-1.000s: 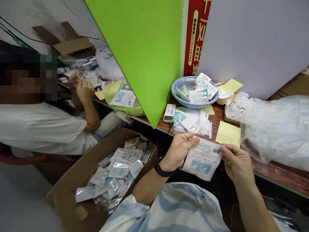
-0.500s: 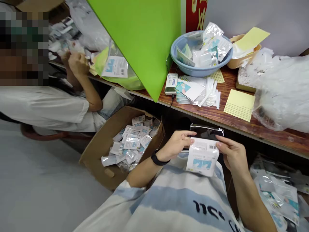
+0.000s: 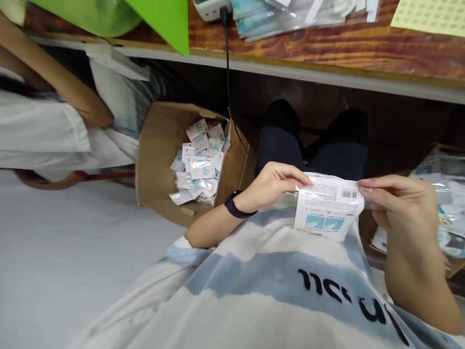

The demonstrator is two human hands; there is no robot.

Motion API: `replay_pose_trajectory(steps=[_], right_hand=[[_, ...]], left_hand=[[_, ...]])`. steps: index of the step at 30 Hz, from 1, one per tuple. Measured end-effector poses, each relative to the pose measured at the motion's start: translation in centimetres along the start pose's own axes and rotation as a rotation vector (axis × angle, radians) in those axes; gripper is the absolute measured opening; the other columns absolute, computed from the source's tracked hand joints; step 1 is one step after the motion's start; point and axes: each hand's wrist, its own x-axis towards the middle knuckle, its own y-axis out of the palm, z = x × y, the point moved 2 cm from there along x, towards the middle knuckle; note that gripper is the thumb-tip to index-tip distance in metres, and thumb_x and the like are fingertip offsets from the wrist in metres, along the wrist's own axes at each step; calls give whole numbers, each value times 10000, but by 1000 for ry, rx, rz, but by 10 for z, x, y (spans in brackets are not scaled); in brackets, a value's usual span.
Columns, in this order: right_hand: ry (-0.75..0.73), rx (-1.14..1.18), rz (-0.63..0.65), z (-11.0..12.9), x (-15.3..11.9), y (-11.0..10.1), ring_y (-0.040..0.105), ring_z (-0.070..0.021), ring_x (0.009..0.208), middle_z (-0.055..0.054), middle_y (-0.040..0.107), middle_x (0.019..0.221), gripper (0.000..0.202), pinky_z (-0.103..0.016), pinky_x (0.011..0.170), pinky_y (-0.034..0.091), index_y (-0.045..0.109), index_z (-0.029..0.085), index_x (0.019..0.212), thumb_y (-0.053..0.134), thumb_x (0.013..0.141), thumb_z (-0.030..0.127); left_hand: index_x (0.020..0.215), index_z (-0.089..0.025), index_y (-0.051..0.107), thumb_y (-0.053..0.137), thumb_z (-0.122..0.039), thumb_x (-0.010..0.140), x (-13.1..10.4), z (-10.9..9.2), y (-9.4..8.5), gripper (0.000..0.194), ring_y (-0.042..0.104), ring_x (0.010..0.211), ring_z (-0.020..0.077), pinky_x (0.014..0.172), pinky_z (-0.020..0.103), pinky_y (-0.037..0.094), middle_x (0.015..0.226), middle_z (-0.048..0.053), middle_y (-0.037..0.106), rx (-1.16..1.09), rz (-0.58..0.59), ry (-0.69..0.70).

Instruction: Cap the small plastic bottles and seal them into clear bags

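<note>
A clear plastic packet (image 3: 329, 208) with a white printed card inside is stretched between my two hands, over my striped shirt. Two blue pictures and a barcode show on its face. My left hand (image 3: 278, 186), with a black band at the wrist, pinches the packet's upper left corner between thumb and fingers. At the upper right corner my right hand (image 3: 407, 203) grips the edge the same way. The packet's top edge looks folded over, with no clear flap standing above it.
A cardboard box (image 3: 156, 165) on my left holds several similar packets (image 3: 201, 167). A black cable (image 3: 227, 72) hangs from the wooden table (image 3: 327, 53). Another person's arm (image 3: 69, 82) is at the far left. More packets (image 3: 452, 208) lie low on my right.
The view has tilted down and closer to my lap. The clear flap that stood above the card is now folded down, and my right hand has moved outward at the corner.
</note>
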Motion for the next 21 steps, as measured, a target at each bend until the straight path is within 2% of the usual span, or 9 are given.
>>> replay_pose_trajectory(steps=[4, 8, 10, 12, 14, 21], right_hand=[[7, 3, -4, -13, 0, -3, 552, -102, 416, -17, 689, 564, 128, -180, 318, 320, 787, 230, 705, 837, 594, 190], [28, -10, -30, -17, 2, -4, 379, -57, 274, -7, 673, 521, 96, -191, 263, 163, 780, 227, 653, 810, 593, 159], [30, 6, -50, -16, 5, -3, 436, -81, 295, -14, 673, 513, 88, -194, 267, 210, 771, 224, 614, 798, 571, 153], [48, 27, -55, -15, 10, -1, 550, -120, 379, -21, 683, 524, 99, -197, 307, 325, 761, 225, 582, 781, 546, 134], [52, 41, -50, -14, 16, 2, 606, -136, 443, -23, 694, 539, 117, -200, 359, 399, 755, 224, 565, 773, 531, 114], [59, 51, 77, -15, 44, 1, 646, -143, 505, -26, 733, 616, 141, -216, 440, 460, 751, 225, 560, 746, 555, 84]], left_hand=[[678, -180, 776, 791, -217, 630, 2, 8, -5, 62, 659, 686, 164, 701, 293, 513, 706, 39, 733, 36, -24, -2], [668, -181, 768, 792, -229, 615, 6, 13, -9, 76, 663, 717, 176, 724, 306, 515, 718, 39, 730, 47, -37, -17], [670, -183, 767, 790, -235, 622, 9, 16, -10, 75, 664, 726, 178, 727, 305, 512, 723, 37, 729, 44, -24, -25], [665, -186, 765, 778, -234, 643, 12, 17, -12, 54, 655, 708, 164, 716, 293, 502, 712, 31, 724, 27, -15, -13], [662, -188, 763, 761, -223, 662, 17, 17, -14, 36, 643, 691, 150, 708, 282, 493, 703, 24, 720, 10, -8, 7], [661, -173, 754, 748, -254, 653, 38, 9, -20, 82, 634, 690, 162, 699, 292, 481, 700, 32, 709, -19, 6, -70]])
